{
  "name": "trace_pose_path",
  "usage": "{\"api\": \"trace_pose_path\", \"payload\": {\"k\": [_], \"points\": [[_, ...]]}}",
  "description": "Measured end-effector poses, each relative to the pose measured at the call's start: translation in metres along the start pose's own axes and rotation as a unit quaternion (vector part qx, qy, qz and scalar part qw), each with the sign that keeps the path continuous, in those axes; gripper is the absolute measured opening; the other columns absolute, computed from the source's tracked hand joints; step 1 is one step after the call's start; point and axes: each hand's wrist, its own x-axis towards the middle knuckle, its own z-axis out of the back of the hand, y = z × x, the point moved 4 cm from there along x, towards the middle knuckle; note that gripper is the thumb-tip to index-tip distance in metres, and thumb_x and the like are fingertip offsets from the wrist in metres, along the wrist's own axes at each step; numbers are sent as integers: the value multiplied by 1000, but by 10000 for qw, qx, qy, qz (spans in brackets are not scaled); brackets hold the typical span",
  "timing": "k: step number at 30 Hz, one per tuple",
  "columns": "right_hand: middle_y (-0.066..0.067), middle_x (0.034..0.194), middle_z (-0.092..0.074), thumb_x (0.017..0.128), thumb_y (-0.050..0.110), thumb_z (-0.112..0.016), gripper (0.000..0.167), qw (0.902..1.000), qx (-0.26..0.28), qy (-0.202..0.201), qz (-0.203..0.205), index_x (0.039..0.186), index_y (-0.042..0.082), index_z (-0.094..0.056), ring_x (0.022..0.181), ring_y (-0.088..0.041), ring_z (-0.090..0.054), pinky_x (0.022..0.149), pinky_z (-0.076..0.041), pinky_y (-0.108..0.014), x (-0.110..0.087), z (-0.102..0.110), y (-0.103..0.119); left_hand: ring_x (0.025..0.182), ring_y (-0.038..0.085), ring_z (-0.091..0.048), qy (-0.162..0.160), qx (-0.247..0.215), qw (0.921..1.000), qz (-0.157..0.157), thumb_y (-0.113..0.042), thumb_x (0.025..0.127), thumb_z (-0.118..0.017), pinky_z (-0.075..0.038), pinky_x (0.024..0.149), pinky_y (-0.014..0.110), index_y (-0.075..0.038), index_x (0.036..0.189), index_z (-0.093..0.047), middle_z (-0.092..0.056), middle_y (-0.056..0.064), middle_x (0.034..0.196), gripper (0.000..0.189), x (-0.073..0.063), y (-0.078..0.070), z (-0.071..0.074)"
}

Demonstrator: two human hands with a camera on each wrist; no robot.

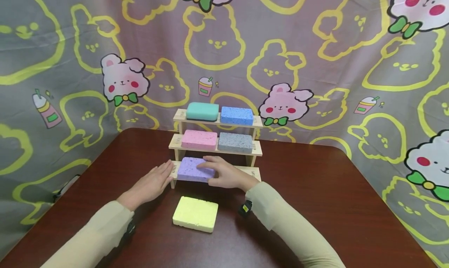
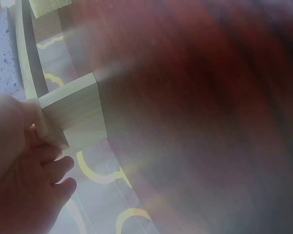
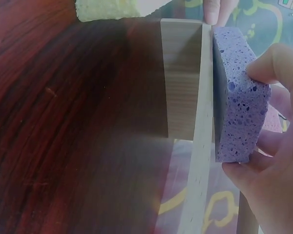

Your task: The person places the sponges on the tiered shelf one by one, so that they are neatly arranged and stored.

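A purple sponge [image 1: 191,169] lies on the left part of the lowest step of a three-step wooden rack [image 1: 251,169]. My right hand [image 1: 228,173] grips that sponge from its right side. The right wrist view shows the thumb and fingers around the porous purple sponge [image 3: 241,97]. At the left end of the same step rests my left hand [image 1: 151,184], its fingers straight against the wood. In the left wrist view, the left hand [image 2: 19,161] touches the rack's end [image 2: 80,112]. A pale yellow sponge [image 1: 195,213] lies on the table in front of the rack.
On the middle step sit a pink sponge [image 1: 199,139] and a grey sponge [image 1: 235,142]. The top step bears a teal sponge [image 1: 202,111] and a blue sponge [image 1: 236,115]. A patterned curtain [image 1: 217,38] hangs behind the dark brown table [image 1: 308,190].
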Motion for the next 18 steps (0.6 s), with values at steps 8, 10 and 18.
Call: {"api": "trace_pose_path", "payload": {"k": [8, 10, 18], "points": [[-15, 143, -33, 82, 15, -60, 45, 9999, -4, 63, 86, 127, 15, -56, 131, -26, -28, 104, -29, -38, 4, -2, -3, 129, 39, -31, 5, 25, 10000, 12, -16, 96, -47, -27, 103, 51, 13, 134, -35, -32, 28, 140, 50, 0, 0, 0], [-15, 143, -33, 83, 14, -59, 45, 9999, -54, 66, 113, 127, 15, -56, 132, -25, -27, 104, -28, -37, 5, -2, -4, 129, 39, -31, 1, 24, 10000, 22, -16, 96, -47, -26, 103, 50, 13, 134, -35, -32, 28, 140, 49, 0, 0, 0], [-16, 144, -32, 83, 13, -60, 45, 9999, -73, 96, 91, 128, 15, -55, 133, -25, -26, 104, -28, -37, 7, -4, -4, 128, 39, -32, -42, 45, 10000, -11, -15, 96, -47, -27, 103, 51, 13, 134, -35, -33, 28, 139, 49, 0, 1, -1]]}}
